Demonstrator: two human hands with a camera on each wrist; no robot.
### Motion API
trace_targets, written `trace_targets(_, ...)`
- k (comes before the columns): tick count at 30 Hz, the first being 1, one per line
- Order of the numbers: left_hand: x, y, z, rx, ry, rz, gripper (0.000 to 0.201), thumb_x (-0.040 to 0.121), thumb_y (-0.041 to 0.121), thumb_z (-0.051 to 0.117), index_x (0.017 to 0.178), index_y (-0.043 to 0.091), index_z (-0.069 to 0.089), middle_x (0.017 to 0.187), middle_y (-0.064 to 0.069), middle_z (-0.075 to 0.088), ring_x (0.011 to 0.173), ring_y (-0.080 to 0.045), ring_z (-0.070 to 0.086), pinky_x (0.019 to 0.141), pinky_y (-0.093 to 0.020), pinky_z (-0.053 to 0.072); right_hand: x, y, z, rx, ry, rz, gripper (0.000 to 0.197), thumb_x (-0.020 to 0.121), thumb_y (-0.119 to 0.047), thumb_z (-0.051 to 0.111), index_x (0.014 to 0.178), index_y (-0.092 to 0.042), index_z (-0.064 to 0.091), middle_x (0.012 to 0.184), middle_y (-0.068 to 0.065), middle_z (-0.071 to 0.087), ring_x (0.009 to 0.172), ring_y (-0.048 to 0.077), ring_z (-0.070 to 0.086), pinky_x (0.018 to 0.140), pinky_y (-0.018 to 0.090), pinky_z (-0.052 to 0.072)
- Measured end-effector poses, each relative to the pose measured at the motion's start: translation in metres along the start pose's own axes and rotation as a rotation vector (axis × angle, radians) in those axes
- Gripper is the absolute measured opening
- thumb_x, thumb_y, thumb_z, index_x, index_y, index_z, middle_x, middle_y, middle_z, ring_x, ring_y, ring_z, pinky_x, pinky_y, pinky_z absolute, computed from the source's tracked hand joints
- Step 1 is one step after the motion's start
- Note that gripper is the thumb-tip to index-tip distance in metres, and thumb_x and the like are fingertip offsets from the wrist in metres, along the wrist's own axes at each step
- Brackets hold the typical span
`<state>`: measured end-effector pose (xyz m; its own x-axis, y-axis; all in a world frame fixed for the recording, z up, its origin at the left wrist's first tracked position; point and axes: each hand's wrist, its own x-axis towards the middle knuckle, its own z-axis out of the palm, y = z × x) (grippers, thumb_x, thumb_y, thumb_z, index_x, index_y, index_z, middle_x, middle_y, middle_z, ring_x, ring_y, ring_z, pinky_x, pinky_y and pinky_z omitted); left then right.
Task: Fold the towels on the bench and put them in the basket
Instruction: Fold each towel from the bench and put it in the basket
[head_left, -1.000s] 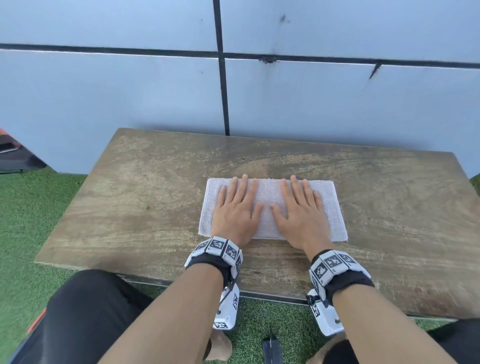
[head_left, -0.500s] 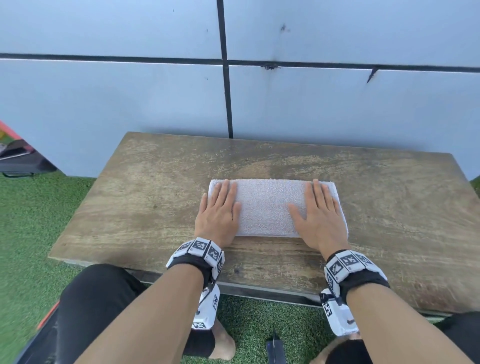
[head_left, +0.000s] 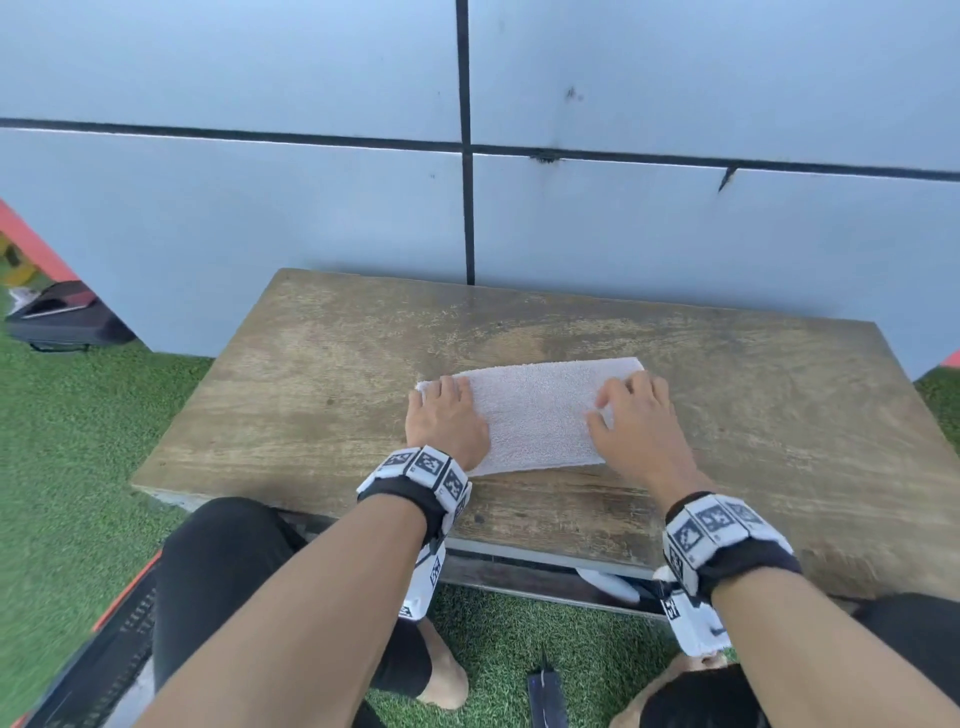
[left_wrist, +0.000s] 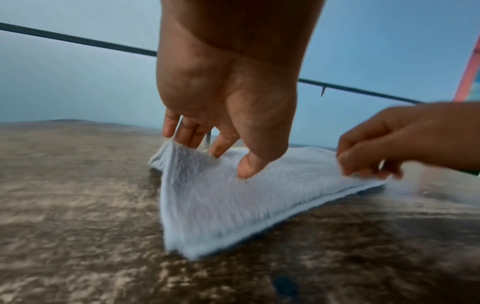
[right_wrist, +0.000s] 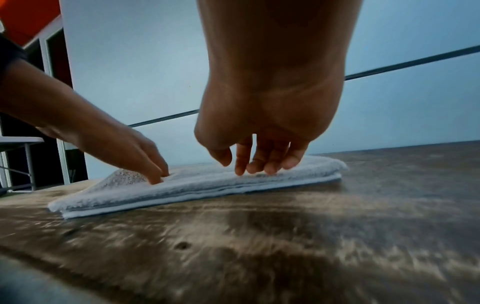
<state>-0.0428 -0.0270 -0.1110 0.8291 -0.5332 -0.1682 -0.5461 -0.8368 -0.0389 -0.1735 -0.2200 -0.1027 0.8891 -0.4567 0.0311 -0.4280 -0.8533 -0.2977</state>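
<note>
A folded white towel (head_left: 535, 410) lies slightly askew in the middle of the wooden bench (head_left: 311, 389). My left hand (head_left: 447, 415) is at its left end. In the left wrist view that hand (left_wrist: 221, 156) has its thumb on top and its fingers at the far left corner, pinching the towel (left_wrist: 233, 205) so the corner stands raised. My right hand (head_left: 634, 415) covers the right end. In the right wrist view its (right_wrist: 246, 164) bent fingertips touch the top of the towel (right_wrist: 207, 185), with the thumb just above the cloth. No basket is clearly in view.
A pale panelled wall (head_left: 675, 234) runs right behind the bench. Green turf (head_left: 78, 467) surrounds it. A black bag (head_left: 62, 317) lies on the ground at far left. A black slatted thing with an orange edge (head_left: 104, 649) sits by my left knee.
Both hands slid apart from the towel's middle to its two ends. The towel turned a little, its right end now farther away. The left hand has begun to raise the left corner.
</note>
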Motion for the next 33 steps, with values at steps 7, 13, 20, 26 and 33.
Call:
trace_targets(7, -0.031, 0.014, -0.032, 0.082, -0.101, 0.067, 0.029, 0.095, 0.037, 0.047, 0.088, 0.014, 0.064, 0.090, -0.005, 0.063, 0.079, -0.021, 0.058, 0.088, -0.039, 0.042, -0.036, -0.018, 0.015, 0.152, -0.102, 0.000, 0.022, 0.099, -0.029, 0.045, 0.118, -0.021, 0.054, 0.116, -0.003, 0.051, 0.103, 0.018, 0.053, 0.081, 0.033, 0.049)
trace_targets(13, -0.053, -0.009, -0.009, -0.443, -0.021, -0.064, 0.021, 0.091, 0.031, 0.050, 0.102, 0.016, 0.060, 0.103, -0.005, 0.060, 0.096, -0.025, 0.057, 0.087, -0.044, 0.054, -0.049, -0.008, 0.017, 0.236, -0.242, 0.086, 0.067, 0.097, -0.009, 0.045, 0.157, -0.021, 0.018, 0.159, 0.001, 0.023, 0.130, 0.025, 0.044, 0.099, 0.042, 0.046)
trace_targets(20, -0.074, -0.015, 0.040, -0.309, 0.121, 0.099, 0.057, 0.094, 0.027, 0.044, 0.149, 0.028, 0.029, 0.125, -0.009, 0.037, 0.114, -0.028, 0.038, 0.104, -0.041, 0.035, -0.068, -0.003, 0.014, 0.177, -0.315, 0.048, 0.081, 0.093, -0.007, 0.057, 0.157, -0.034, 0.016, 0.165, -0.001, 0.016, 0.139, 0.029, 0.041, 0.107, 0.039, 0.042)
trace_targets(26, -0.084, -0.020, 0.036, -0.312, -0.029, 0.193, 0.069, 0.095, 0.035, 0.048, 0.152, 0.050, 0.011, 0.138, -0.009, 0.023, 0.127, -0.031, 0.024, 0.113, -0.049, 0.021, -0.077, -0.013, 0.006, 0.138, -0.378, 0.075, 0.094, 0.085, 0.007, 0.049, 0.157, -0.040, 0.008, 0.166, -0.007, 0.000, 0.134, 0.028, 0.046, 0.089, 0.033, 0.051)
trace_targets(33, -0.089, -0.021, 0.025, -0.275, -0.154, 0.250, 0.078, 0.091, 0.039, 0.059, 0.146, 0.063, 0.011, 0.153, -0.009, 0.009, 0.138, -0.036, 0.011, 0.117, -0.055, 0.015, -0.083, -0.011, 0.002, 0.088, -0.409, 0.064, 0.093, 0.087, 0.007, 0.050, 0.156, -0.042, 0.011, 0.166, -0.007, 0.003, 0.136, 0.027, 0.044, 0.098, 0.035, 0.049)
